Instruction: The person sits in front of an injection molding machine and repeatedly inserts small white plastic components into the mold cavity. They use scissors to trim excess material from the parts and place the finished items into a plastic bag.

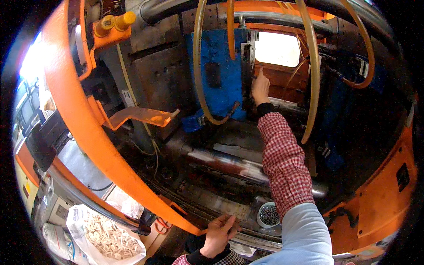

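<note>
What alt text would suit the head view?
A person's right hand reaches into an orange-framed machine beside a blue block; the left hand is lower, near a pale cup of small dark pieces. At lower left, an open white bag holds pale parts.

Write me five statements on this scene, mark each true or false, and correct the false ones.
1. The right hand is raised beside the blue block. True.
2. The round bowl holds small dark pieces. True.
3. The left hand is inside the bowl. False: it is to the left of the bowl, apart from it.
4. The white bag of pale pieces is at the picture's upper right. False: it is at the lower left.
5. A red-and-white checked sleeve covers part of the right arm. True.
</note>
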Demonstrator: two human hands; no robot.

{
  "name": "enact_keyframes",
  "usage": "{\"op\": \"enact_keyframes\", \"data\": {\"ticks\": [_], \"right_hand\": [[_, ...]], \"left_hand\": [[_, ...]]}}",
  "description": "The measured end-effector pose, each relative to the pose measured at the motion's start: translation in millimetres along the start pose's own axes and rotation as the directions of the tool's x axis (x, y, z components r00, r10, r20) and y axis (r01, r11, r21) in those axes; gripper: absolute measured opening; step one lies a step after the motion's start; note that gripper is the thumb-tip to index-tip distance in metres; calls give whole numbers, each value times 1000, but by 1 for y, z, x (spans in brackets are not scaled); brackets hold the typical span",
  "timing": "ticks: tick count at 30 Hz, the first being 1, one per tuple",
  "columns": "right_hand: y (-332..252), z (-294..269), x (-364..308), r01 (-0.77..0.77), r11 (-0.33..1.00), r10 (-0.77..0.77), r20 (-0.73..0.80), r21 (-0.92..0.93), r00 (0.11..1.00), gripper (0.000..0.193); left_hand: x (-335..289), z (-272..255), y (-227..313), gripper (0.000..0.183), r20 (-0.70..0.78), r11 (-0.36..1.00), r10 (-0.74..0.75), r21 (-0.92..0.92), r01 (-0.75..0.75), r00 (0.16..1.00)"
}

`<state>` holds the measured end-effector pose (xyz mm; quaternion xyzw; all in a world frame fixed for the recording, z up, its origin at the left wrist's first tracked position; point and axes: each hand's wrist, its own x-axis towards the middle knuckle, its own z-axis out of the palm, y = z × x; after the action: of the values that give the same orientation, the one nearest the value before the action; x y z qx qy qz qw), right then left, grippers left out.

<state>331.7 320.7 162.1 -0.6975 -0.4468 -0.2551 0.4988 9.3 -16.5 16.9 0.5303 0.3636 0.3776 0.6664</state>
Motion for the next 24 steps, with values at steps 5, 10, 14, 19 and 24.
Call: {"op": "enact_keyframes", "data": {"ticks": [5, 10, 14, 19, 24], "right_hand": [[6, 3, 2, 78, 995, -78, 7, -64, 997, 53], [1, 2, 3, -48, 998, 48, -10, 27, 999, 55], [-18, -2, -14, -205, 953, 225, -66, 222, 972, 58], [-18, 11, -23, -85, 950, 124, -115, 299, 986, 57], [18, 9, -6, -344, 662, 314, 171, 666, 934, 51]], "left_hand": [[-1, 1, -4, 19, -4, 1000, -9, 6, 10, 1000], [-5, -3, 5, 30, 5, 948, -146, 285, 138, 989], [-11, -8, 2, 35, 11, 920, -58, 389, 49, 998], [-14, -14, 4, 30, 16, 942, -95, 325, 85, 995], [-13, -5, -2, 25, 151, 735, 409, 530, -423, 900]]}}
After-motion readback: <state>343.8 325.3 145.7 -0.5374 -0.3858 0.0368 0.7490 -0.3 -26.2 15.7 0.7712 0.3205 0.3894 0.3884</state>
